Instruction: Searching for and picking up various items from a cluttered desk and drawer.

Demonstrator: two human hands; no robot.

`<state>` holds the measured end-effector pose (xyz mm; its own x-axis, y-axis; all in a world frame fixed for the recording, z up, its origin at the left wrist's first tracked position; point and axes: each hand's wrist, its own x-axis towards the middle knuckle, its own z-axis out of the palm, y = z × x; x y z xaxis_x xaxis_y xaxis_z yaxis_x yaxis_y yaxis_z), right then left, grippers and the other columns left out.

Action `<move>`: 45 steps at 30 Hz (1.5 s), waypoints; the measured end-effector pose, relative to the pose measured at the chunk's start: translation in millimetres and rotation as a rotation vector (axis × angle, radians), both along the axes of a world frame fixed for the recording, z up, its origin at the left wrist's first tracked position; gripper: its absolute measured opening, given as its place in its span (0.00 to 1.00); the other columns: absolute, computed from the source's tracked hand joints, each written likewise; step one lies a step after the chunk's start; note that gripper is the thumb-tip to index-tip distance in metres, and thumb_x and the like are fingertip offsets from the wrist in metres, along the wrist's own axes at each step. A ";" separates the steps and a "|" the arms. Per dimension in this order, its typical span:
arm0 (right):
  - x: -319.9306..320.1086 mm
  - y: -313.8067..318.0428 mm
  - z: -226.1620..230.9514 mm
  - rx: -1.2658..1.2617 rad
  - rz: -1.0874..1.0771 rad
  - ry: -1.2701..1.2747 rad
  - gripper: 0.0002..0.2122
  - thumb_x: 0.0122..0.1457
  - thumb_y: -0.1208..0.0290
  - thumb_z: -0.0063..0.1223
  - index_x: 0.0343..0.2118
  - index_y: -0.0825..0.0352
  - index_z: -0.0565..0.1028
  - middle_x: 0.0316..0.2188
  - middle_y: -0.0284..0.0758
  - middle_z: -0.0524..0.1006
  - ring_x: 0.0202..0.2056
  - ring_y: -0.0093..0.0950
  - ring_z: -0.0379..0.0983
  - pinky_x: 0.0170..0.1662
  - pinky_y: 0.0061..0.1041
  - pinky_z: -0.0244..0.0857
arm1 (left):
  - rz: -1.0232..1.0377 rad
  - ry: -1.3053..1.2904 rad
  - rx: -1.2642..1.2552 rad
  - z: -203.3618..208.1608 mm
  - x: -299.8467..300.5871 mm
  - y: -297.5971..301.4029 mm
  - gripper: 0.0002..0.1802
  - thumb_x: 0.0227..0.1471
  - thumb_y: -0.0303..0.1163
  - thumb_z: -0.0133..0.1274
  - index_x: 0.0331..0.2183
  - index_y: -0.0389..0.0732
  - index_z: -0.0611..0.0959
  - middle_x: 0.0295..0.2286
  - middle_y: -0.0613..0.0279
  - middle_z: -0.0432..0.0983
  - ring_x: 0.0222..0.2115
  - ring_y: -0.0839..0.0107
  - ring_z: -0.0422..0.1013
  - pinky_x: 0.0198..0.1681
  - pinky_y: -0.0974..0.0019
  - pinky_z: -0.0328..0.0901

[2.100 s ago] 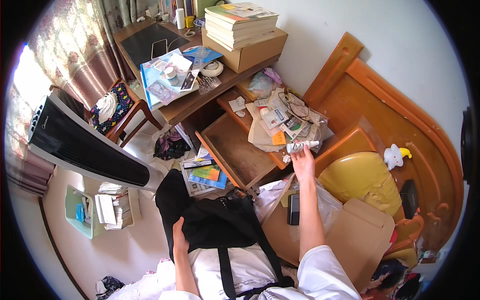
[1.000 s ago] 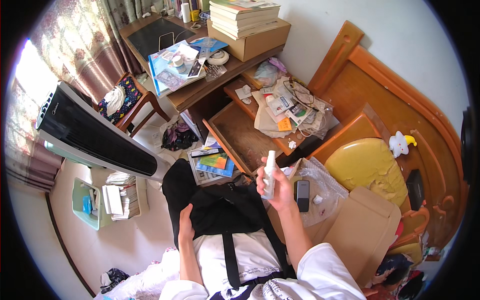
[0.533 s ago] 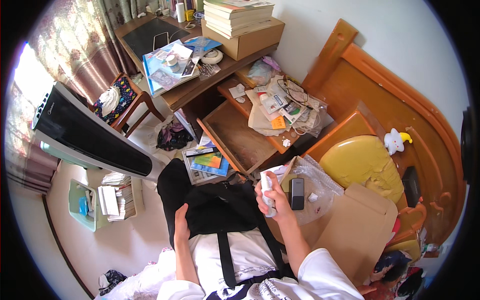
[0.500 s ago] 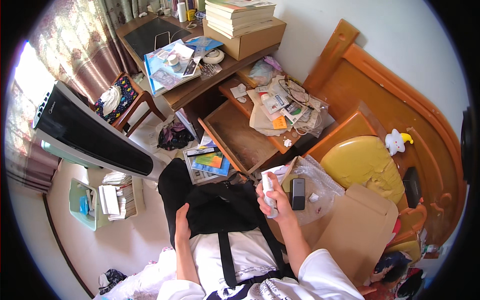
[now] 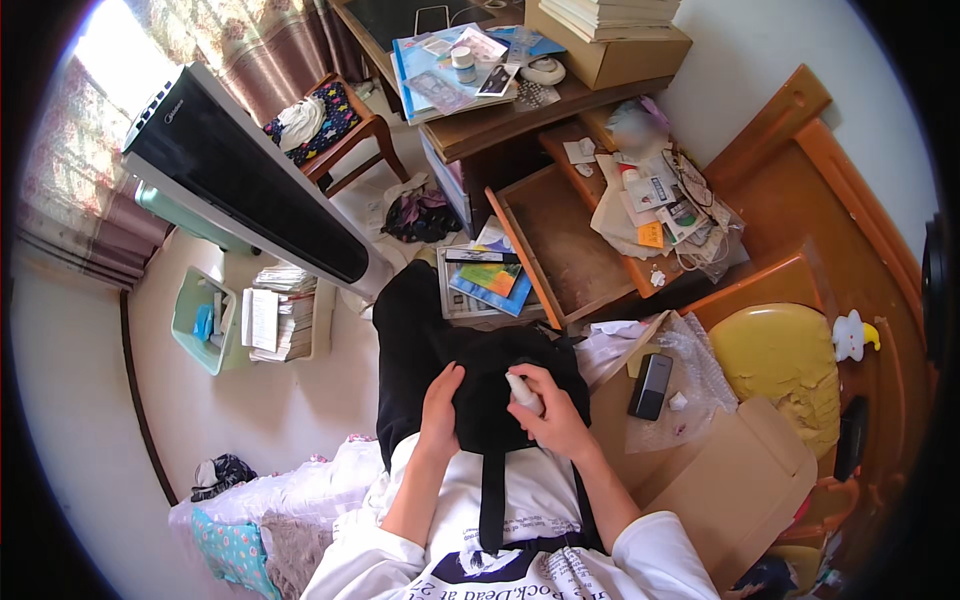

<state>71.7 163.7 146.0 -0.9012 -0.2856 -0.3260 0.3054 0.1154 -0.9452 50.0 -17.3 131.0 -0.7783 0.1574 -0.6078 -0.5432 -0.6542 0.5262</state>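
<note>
A small white bottle [image 5: 522, 393] is gripped in my right hand [image 5: 558, 422], its narrow top pointing up and to the left above my lap. My left hand [image 5: 440, 408] rests edge-on against the black cloth [image 5: 480, 350] over my lap, a short way left of the bottle. Its fingers are stretched out and nothing shows in it. To the right of my right hand, a dark grey rectangular device [image 5: 651, 386] lies on bubble wrap [image 5: 690, 420].
Ahead, an opened drawer [image 5: 570, 240] juts from the desk [image 5: 480, 135]. Papers and packets [image 5: 655, 200] are heaped beside it. An opened cardboard box [image 5: 730, 470] lies at right, near a yellow cushion [image 5: 775, 345]. A tower appliance [image 5: 250, 180] stands at left, near a green bin [image 5: 190, 330].
My right hand has lowered the bottle toward my lap, bringing it closer to my left hand. My left hand has shifted toward the middle of the lap. The view has swung left.
</note>
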 end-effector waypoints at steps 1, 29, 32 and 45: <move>0.9 -5.7 0.6 -0.005 0.006 -0.004 0.22 0.56 0.75 0.52 0.54 0.63 0.61 0.36 0.38 0.72 0.28 0.24 0.72 0.29 0.20 0.66 | 0.011 -0.020 0.037 2.7 1.9 -0.1 0.13 0.58 0.34 0.44 0.41 0.37 0.75 0.35 0.62 0.77 0.35 0.73 0.73 0.38 0.72 0.68; -3.6 -32.6 -20.3 -0.023 -0.158 0.199 0.18 0.59 0.80 0.45 0.50 0.63 0.57 0.20 0.32 0.68 0.14 0.16 0.63 0.15 0.18 0.56 | -0.050 0.258 -0.416 18.9 22.3 2.8 0.09 0.59 0.27 0.42 0.37 0.33 0.75 0.28 0.69 0.73 0.28 0.86 0.65 0.33 0.81 0.61; -3.2 -32.4 -22.3 -0.019 -0.157 0.189 0.17 0.59 0.80 0.45 0.49 0.63 0.57 0.20 0.31 0.68 0.14 0.16 0.63 0.15 0.18 0.56 | -0.025 0.244 -0.401 16.2 23.3 1.5 0.09 0.59 0.27 0.42 0.37 0.33 0.75 0.28 0.69 0.73 0.28 0.86 0.65 0.33 0.81 0.61; -3.2 -31.2 -12.9 -0.086 -0.190 0.034 0.18 0.58 0.81 0.45 0.50 0.62 0.58 0.20 0.31 0.67 0.14 0.16 0.63 0.15 0.18 0.57 | -0.020 0.280 -0.341 10.3 22.2 -0.6 0.11 0.57 0.25 0.43 0.41 0.33 0.75 0.34 0.64 0.76 0.32 0.81 0.72 0.35 0.77 0.67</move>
